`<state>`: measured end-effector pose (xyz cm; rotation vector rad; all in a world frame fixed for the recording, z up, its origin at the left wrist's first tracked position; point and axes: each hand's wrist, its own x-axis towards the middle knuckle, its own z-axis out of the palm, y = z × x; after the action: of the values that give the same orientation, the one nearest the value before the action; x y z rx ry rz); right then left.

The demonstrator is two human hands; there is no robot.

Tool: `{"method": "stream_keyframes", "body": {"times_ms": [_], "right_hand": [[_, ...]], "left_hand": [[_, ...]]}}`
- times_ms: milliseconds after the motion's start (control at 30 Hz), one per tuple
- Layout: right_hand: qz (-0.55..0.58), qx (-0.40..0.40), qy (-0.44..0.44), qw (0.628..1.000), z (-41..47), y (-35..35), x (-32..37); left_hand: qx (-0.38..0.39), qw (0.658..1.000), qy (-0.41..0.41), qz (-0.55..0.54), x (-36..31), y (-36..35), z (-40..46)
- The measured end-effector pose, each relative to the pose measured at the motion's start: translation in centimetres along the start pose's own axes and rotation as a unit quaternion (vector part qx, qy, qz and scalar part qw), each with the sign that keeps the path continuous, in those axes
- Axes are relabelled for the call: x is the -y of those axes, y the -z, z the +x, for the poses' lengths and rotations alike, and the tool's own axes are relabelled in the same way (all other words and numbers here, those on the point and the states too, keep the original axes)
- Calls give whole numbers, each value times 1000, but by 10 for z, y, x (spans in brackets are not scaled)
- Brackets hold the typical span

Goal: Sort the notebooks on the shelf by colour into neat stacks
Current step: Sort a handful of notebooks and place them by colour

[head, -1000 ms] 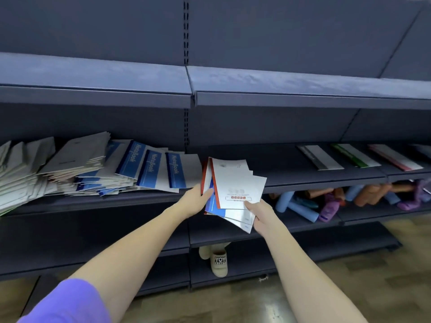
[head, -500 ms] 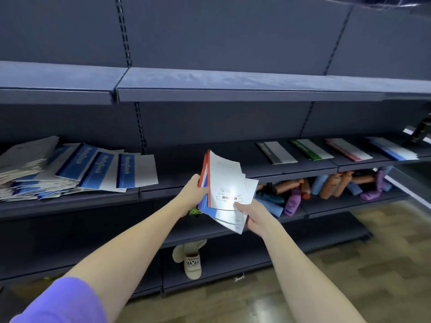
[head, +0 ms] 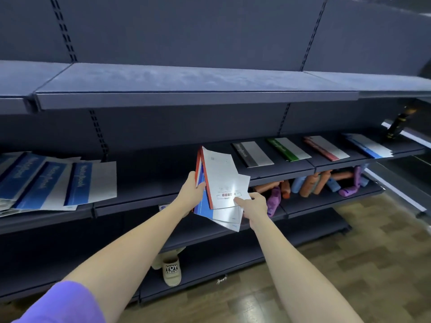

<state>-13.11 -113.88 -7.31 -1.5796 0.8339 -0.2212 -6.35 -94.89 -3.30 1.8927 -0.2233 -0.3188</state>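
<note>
- Pinched at mid-frame: fanned notebooks, left hand curled round spines, right hand nipping lower corner.
- Thin, light, floppy, glossy; liable to slide apart.
- Best gripped along spines.

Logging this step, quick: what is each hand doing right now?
Left hand: grips the fanned bundle of notebooks by its left edge.
Right hand: holds the bundle's lower right corner, thumb on top.

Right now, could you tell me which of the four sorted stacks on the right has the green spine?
The green-spined stack, second from the left, between the black-spined stack and the red-spined stack; the blue-spined stack lies farthest right.
</note>
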Motion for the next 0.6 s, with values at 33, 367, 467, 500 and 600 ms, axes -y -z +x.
{"method": "stream_keyframes", "body": {"times_ms": [33, 367, 467, 500, 600], "right_hand": [[-1, -4, -4, 1000, 9, 5, 3], [4, -100, 45, 994, 75, 57, 51], [147, -84, 55, 984, 96, 69, 65], [188, -79, 47, 978, 101, 72, 68], [303, -58, 18, 951, 115, 81, 73]], "left_hand": [[6, 1000, 2, -4, 0, -4, 10], [39, 998, 6, -45, -18, -55, 97], [47, 997, 5, -53, -22, -65, 114], [51, 997, 4, -52, -24, -68, 118], [51, 997, 14, -55, -27, -79, 128]]}}
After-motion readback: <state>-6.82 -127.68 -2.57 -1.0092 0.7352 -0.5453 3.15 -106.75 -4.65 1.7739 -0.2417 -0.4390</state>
